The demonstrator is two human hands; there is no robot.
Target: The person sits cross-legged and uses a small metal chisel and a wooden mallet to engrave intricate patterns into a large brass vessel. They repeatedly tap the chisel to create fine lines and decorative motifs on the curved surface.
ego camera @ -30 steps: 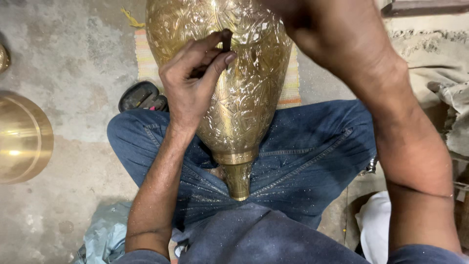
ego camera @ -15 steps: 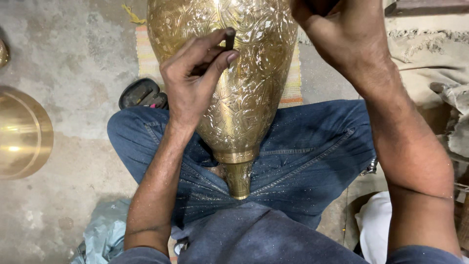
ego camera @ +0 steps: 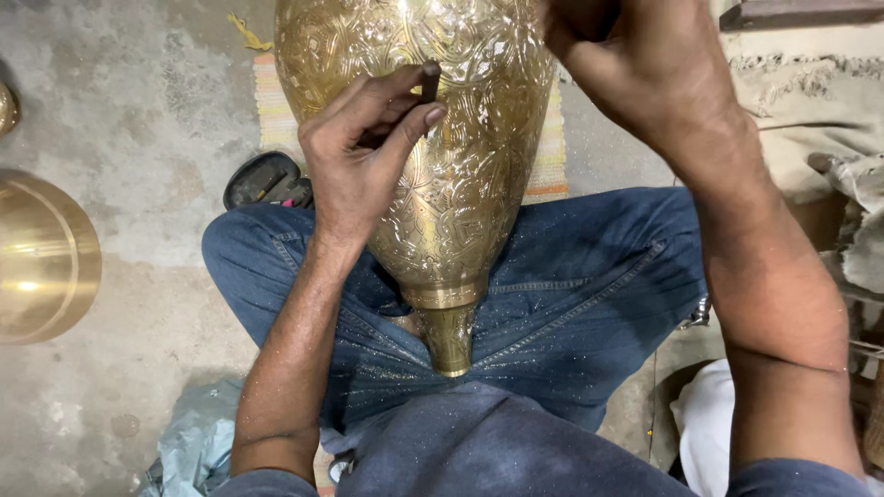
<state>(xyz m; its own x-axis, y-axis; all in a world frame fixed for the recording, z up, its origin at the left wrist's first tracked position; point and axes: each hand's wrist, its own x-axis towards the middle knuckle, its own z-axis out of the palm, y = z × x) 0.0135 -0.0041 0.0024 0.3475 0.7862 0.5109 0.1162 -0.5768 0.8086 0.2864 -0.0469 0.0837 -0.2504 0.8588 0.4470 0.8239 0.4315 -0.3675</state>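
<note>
Smooth brass bowl (ego camera: 41, 258) on the concrete floor, cut off at left. Your left hand (ego camera: 364, 161) pinches a dark punch (ego camera: 430, 83) against the engraved brass vase (ego camera: 442, 175) on your lap. Right hand (ego camera: 645, 74) fisted, contents hidden.

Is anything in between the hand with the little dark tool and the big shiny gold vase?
Nothing visible. The left hand pinches a small dark chisel-like tool whose tip sits right against the large engraved brass vase lying across the person's blue jeans. The right hand is on the vase's far side.
</note>
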